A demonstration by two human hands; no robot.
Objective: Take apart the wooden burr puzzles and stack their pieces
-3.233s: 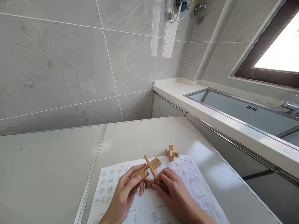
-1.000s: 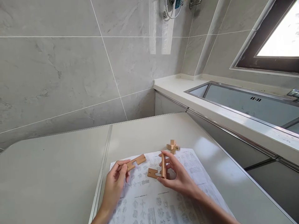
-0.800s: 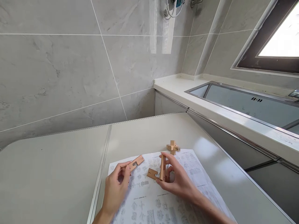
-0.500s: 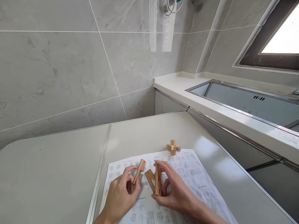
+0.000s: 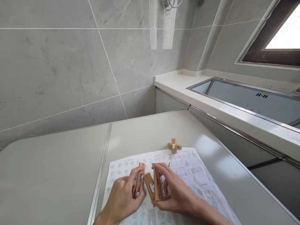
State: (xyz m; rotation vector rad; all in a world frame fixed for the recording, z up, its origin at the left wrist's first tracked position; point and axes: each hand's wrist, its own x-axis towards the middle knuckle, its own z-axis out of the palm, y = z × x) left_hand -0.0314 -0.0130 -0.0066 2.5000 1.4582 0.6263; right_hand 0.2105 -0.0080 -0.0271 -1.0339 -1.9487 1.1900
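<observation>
- The left hand point(image 5: 124, 200) pinches one notched light-brown wooden puzzle bar point(image 5: 140, 178) over the printed paper sheet point(image 5: 194, 178).
- The right hand point(image 5: 175, 195) grips two similar notched wooden bars point(image 5: 154, 187), just right of it.
- A small wooden cross puzzle point(image 5: 174, 145) sits at the sheet's far edge, on the pale worktop point(image 5: 58, 175).

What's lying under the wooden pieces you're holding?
A printed diagram sheet on the grey table. The left hand and right hand, with their wooden pieces, cover its middle diagrams.
</observation>
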